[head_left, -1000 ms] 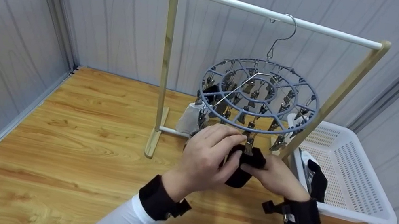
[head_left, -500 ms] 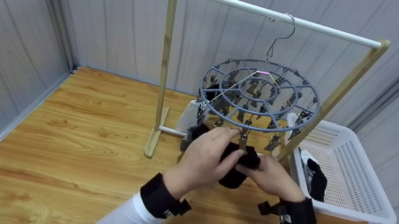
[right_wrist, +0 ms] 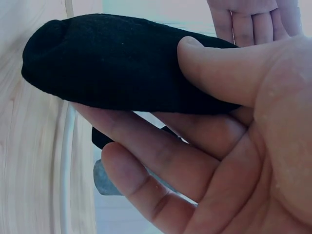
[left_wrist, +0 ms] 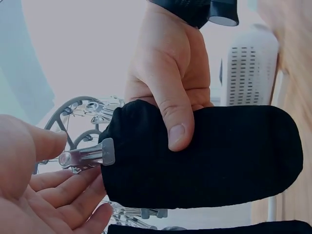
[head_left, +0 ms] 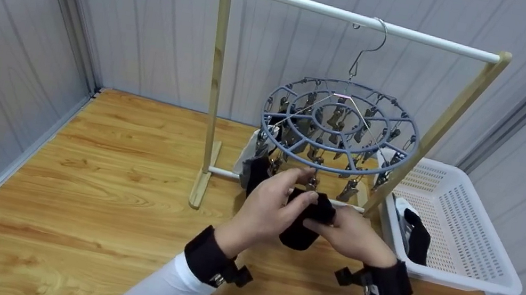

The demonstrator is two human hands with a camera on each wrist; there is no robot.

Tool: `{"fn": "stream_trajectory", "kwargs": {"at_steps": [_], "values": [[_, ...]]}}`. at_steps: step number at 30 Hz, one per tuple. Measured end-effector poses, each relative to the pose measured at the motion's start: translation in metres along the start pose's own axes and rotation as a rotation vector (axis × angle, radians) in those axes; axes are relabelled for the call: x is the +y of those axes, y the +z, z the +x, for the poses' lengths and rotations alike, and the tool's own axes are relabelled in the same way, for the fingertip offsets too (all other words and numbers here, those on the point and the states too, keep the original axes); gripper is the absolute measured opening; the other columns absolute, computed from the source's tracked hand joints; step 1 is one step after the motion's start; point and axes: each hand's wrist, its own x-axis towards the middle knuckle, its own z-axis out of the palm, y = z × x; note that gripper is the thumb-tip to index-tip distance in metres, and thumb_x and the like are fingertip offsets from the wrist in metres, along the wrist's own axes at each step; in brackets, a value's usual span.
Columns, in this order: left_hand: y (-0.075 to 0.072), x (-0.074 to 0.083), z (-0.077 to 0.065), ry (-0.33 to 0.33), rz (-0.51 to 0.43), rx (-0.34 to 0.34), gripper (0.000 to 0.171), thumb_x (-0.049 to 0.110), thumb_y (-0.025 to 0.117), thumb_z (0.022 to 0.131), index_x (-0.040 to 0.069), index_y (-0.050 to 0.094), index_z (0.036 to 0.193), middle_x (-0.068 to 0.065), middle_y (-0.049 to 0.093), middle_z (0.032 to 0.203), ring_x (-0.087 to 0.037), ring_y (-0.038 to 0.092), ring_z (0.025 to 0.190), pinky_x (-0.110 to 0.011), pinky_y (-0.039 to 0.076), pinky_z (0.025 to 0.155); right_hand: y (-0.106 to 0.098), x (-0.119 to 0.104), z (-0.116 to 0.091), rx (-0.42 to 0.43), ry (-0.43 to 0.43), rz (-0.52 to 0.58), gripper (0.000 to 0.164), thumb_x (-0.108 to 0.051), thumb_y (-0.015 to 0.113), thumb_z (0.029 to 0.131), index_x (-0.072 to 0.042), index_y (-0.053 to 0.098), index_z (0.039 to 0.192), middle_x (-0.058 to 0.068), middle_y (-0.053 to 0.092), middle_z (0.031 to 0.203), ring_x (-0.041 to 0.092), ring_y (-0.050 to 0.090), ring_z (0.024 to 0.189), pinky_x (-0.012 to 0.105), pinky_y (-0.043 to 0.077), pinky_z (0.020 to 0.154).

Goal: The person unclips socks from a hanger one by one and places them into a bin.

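A black sock (head_left: 299, 232) hangs from a metal clip (left_wrist: 87, 155) on the round grey clip hanger (head_left: 274, 145). My right hand (head_left: 356, 234) holds the sock near its clipped end, thumb on the near face and fingers behind, as the right wrist view shows. My left hand (head_left: 268, 208) is around the clip, with thumb and fingers apart in the left wrist view and the fingers passing behind the clip. The clip's jaws bite the sock's edge. To the left hang another black sock (head_left: 258, 171), a grey piece (head_left: 246, 172) and a white piece (head_left: 246, 152).
The hanger hooks over the white rail (head_left: 299, 2) of a wooden-legged stand (head_left: 216, 74). At right, a white slotted basket (head_left: 509, 285) contains a black piece (head_left: 419, 245) beside white and grey cloth. Several unused clips dangle from the hanger's rings. Pale walls border the wooden table (head_left: 80, 202).
The hanger has turned, its front edge shifting left with the clip and black sock. Both hands have shifted slightly left along with it. The other black sock shows more at the left.
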Motion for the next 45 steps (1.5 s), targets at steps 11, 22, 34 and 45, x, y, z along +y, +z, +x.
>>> {"fn": "stream_trajectory", "kwargs": {"at_steps": [11, 22, 34, 45], "values": [[-0.0004, -0.0004, 0.0012, 0.014, 0.008, 0.063, 0.035, 0.018, 0.075, 0.108, -0.002, 0.073, 0.136, -0.009, 0.078, 0.112, -0.023, 0.073, 0.111, -0.042, 0.059, 0.101, 0.0004, -0.0034, 0.0004, -0.001, -0.018, 0.002, 0.040, -0.029, 0.074, 0.110, -0.012, 0.075, 0.145, 0.007, 0.078, 0.134, 0.025, 0.076, 0.118, 0.048, 0.061, 0.100], [-0.0011, 0.0011, 0.0014, 0.053, 0.032, 0.113, 0.021, 0.019, 0.078, 0.106, 0.002, 0.081, 0.116, -0.008, 0.080, 0.108, -0.024, 0.072, 0.105, -0.040, 0.059, 0.093, 0.0006, -0.0080, -0.0002, 0.018, -0.031, 0.023, 0.032, -0.026, 0.075, 0.109, -0.011, 0.079, 0.137, 0.005, 0.081, 0.125, 0.020, 0.076, 0.111, 0.041, 0.062, 0.094], [-0.0013, 0.0013, 0.0011, 0.056, -0.013, 0.141, 0.020, 0.018, 0.081, 0.104, 0.002, 0.084, 0.115, -0.006, 0.082, 0.108, -0.021, 0.072, 0.106, -0.039, 0.059, 0.094, 0.0005, -0.0075, 0.0000, 0.021, -0.032, 0.036, 0.030, -0.030, 0.075, 0.109, -0.013, 0.081, 0.133, 0.002, 0.082, 0.119, 0.019, 0.078, 0.105, 0.039, 0.062, 0.090], [-0.0011, 0.0003, 0.0011, 0.082, -0.026, 0.176, 0.022, 0.020, 0.082, 0.102, 0.002, 0.085, 0.114, -0.005, 0.083, 0.108, -0.022, 0.072, 0.104, -0.039, 0.058, 0.092, 0.0000, -0.0085, -0.0004, 0.031, -0.029, 0.024, 0.028, -0.029, 0.076, 0.109, -0.012, 0.082, 0.130, 0.002, 0.082, 0.118, 0.017, 0.077, 0.103, 0.038, 0.062, 0.089]]}}
